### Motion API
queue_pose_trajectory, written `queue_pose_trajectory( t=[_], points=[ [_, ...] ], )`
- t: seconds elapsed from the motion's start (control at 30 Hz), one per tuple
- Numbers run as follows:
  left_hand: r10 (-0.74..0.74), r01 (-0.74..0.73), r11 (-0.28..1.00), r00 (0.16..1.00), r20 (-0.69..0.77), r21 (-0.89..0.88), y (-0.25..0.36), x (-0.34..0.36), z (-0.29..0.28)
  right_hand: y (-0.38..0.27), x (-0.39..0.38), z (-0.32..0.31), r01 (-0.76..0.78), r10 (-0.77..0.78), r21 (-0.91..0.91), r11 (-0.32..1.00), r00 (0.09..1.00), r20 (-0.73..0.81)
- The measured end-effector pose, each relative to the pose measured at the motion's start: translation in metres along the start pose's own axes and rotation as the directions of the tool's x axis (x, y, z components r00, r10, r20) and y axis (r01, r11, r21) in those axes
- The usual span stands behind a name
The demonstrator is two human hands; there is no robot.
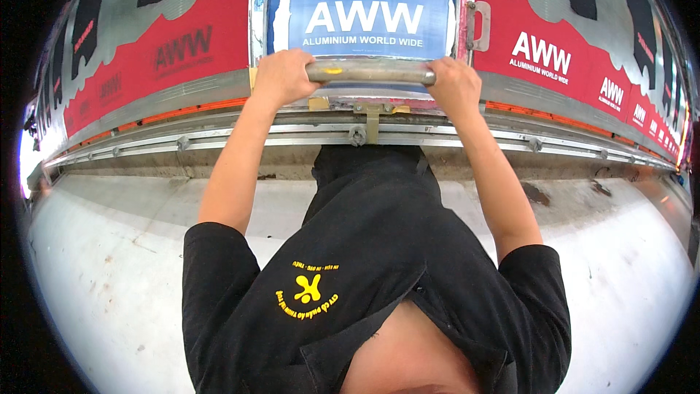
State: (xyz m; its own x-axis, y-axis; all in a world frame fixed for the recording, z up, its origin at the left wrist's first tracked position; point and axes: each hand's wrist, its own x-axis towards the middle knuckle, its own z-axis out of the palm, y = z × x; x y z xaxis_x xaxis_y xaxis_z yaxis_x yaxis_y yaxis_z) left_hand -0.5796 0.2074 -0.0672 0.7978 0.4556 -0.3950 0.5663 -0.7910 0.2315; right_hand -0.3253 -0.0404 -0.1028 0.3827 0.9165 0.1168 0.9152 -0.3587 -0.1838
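In the head view, gripping a grey metal bar (372, 71) with 2 hands: closed tight on its left end with the left hand (286, 76), closed tight on its right end with the right hand (456, 86), leaving its middle bare apart from a yellow mark. Reaching toward it with 2 bare forearms. Lying crosswise inside the near part of a rectangular frame (259, 0), between its 2 sides. Cannot tell whether touching the surface underneath.

Within the frame, holding a blue panel (364, 18) with a paler blue rectangle, white lettering and a rough white edge. Partly hidden by bar and hands at the near end. On the frame's right side, carrying a pale handle (482, 25), just beyond the right hand.

To the left, showing a red area (189, 36) with black shapes behind it on grey; to the right, a matching red area (539, 58) with white lettering. Along the near edge, running past in a curve with an orange strip (175, 114) and a metal rail (467, 133) bearing bolts. Below, showing pale floor (131, 226) with dark stains (536, 193), blocked in the middle by a black shirt (394, 226) with a yellow emblem (308, 288).
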Motion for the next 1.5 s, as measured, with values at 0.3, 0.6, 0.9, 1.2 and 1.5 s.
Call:
queue_pose_trajectory(
  t=[0.3,0.6,0.9,1.2,1.5],
  points=[
    [0.071,-0.086,0.995,0.966,-0.249,-0.053,0.013,-0.092,0.064,-0.028,-0.076,-0.025,0.093,-0.110,0.126,0.988,0.985,0.136],
    [0.107,-0.109,0.994,0.988,-0.115,-0.011,-0.034,0.018,-0.039,-0.004,0.055,-0.048,0.027,-0.045,0.100,0.995,0.981,0.188],
    [0.100,-0.085,0.989,0.988,-0.116,0.122,-0.087,0.202,-0.088,0.056,0.243,-0.004,-0.130,0.144,-0.066,0.989,0.939,0.313],
    [0.007,0.002,0.993,0.997,-0.078,0.121,-0.066,0.162,-0.047,0.034,0.189,0.012,-0.133,0.183,-0.187,0.973,0.943,0.279],
    [0.002,-0.007,0.997,0.997,-0.077,-0.073,-0.019,0.019,-0.004,0.002,0.041,-0.007,-0.040,0.031,0.049,0.998,0.984,0.178]
  ],
)
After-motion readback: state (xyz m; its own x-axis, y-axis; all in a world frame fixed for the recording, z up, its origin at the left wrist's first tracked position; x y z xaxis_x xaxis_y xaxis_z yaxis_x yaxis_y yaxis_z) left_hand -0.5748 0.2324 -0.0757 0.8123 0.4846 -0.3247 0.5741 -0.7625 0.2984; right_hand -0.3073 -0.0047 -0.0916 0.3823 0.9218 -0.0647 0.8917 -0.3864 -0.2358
